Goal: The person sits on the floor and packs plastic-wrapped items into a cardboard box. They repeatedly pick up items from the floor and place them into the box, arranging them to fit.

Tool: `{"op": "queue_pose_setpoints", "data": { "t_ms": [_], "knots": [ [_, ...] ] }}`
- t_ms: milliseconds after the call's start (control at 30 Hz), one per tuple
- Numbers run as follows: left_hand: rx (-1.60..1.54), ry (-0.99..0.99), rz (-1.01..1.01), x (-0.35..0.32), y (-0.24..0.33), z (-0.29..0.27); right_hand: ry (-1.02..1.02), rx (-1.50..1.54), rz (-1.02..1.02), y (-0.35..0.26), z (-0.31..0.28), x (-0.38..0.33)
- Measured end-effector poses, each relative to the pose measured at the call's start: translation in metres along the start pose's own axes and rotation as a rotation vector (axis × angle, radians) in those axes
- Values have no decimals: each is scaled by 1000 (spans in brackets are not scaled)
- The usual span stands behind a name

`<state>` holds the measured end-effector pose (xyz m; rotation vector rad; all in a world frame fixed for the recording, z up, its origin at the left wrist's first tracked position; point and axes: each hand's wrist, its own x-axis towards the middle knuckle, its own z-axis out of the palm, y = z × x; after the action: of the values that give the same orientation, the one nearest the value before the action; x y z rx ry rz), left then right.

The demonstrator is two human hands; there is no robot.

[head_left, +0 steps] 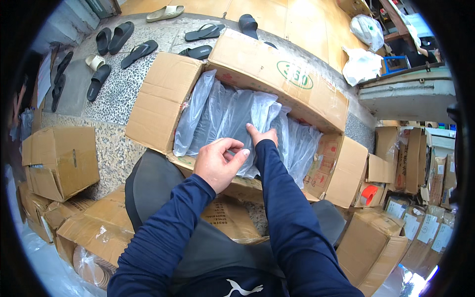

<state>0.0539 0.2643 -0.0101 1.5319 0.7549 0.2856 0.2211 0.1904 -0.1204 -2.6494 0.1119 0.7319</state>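
Note:
A large open cardboard box [277,69] lies on the floor before me, packed with several dark items in clear plastic bags [222,114]. My left hand [217,163] hovers at the box's near edge, its fingers curled and pinching the plastic of one bag. My right hand [262,136] reaches into the box, fingers pushed down between the bags; part of it is hidden by plastic. Both forearms wear dark blue sleeves.
Several black sandals [114,39] and a pale one [166,12] lie on the pebbled floor beyond the box. Closed and open cardboard boxes [62,158] crowd my left; more cartons [391,232] stack at right. White plastic bags [361,64] sit at the far right.

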Motion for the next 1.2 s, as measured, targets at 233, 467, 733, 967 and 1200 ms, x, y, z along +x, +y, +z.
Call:
{"op": "queue_pose_setpoints", "data": {
  "t_ms": [233, 467, 733, 967, 1200],
  "knots": [
    [-32, 54, 8, -5, 1, -8, 94, -276, -245, -1, 21, -37],
    [-22, 86, 18, 19, -28, -3, 52, 582, -465, 74, -27, 19],
    [-17, -505, -32, -17, -31, 33, -268, 1183, -566, 223, -298, -141],
    [623, -646, -102, -4, -112, -9, 549, 195, -278, 457, -400, -211],
    [934, -551, -33, -20, -127, -41, 493, 476, 514, 715, -224, -232]
  ]
}}
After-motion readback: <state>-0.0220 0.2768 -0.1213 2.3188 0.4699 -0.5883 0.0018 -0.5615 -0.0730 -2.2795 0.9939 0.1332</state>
